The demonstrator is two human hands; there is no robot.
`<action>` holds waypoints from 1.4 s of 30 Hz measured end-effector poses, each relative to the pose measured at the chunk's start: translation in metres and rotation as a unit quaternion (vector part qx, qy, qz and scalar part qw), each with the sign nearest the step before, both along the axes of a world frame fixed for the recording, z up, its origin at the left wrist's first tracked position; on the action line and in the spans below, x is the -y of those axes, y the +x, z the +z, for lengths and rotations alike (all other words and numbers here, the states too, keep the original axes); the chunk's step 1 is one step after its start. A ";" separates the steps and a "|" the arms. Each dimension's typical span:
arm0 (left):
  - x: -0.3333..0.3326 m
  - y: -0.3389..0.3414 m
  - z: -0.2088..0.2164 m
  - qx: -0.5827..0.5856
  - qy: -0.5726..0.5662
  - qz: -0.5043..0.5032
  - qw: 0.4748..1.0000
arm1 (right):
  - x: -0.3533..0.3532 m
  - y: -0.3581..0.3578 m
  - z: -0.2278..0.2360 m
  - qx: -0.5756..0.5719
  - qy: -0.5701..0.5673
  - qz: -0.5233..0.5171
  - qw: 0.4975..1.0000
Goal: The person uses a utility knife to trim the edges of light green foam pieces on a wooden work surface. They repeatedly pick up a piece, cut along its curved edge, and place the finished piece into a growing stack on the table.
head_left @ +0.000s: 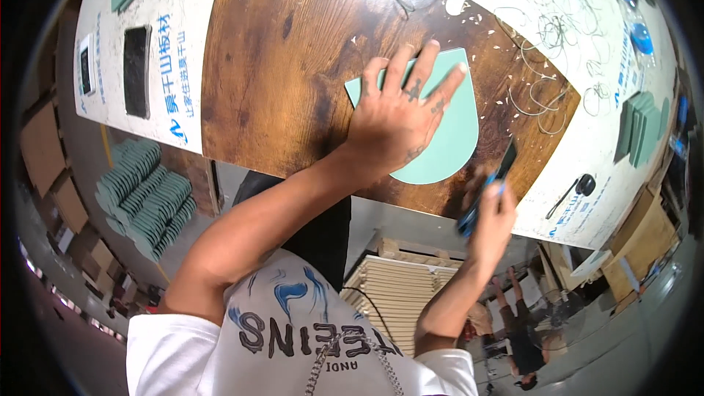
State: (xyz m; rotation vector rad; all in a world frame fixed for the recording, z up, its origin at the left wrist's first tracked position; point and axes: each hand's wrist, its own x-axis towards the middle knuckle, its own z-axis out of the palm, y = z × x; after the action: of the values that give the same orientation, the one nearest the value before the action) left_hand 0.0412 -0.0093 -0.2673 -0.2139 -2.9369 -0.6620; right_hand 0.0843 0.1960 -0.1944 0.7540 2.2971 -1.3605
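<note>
A light green flat piece (456, 125), straight-edged at the top and rounded toward me, lies on the brown wood-grain board. My left hand (396, 106) rests flat on it with the fingers spread, pressing rather than gripping. To the right of the piece, close to the table's near edge, my right hand (493, 220) is closed around a blue and black utility knife (506, 164). The knife's dark end points up and away from me, apart from the green piece. Motion blurs this hand and the tool's lower part.
Thin strips and scraps (546, 29) litter the table's far right. Stacked green pieces (642, 128) stand at the right, a plastic bottle (639, 33) beyond them. A black phone-like slab (137, 72) lies left. More green stacks (147, 198) sit below left; a person (524, 345) is in the background.
</note>
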 end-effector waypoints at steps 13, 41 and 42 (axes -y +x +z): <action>0.005 0.112 0.073 0.326 0.048 -0.419 0.846 | 0.021 0.181 0.013 -0.077 -0.337 -0.402 0.848; 0.008 -0.053 -0.009 -0.071 -0.030 -0.064 0.995 | 0.028 0.101 -0.044 -0.260 0.276 0.152 0.913; 0.011 -0.053 -0.011 -0.077 -0.039 -0.070 0.994 | 0.028 0.102 -0.044 -0.250 0.277 0.150 0.916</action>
State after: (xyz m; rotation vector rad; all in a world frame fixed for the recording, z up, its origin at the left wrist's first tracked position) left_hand -0.0119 -0.0201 -0.2782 -0.4601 -2.8198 -0.5229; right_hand 0.1868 0.1675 -0.2379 0.1701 3.1051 -0.8235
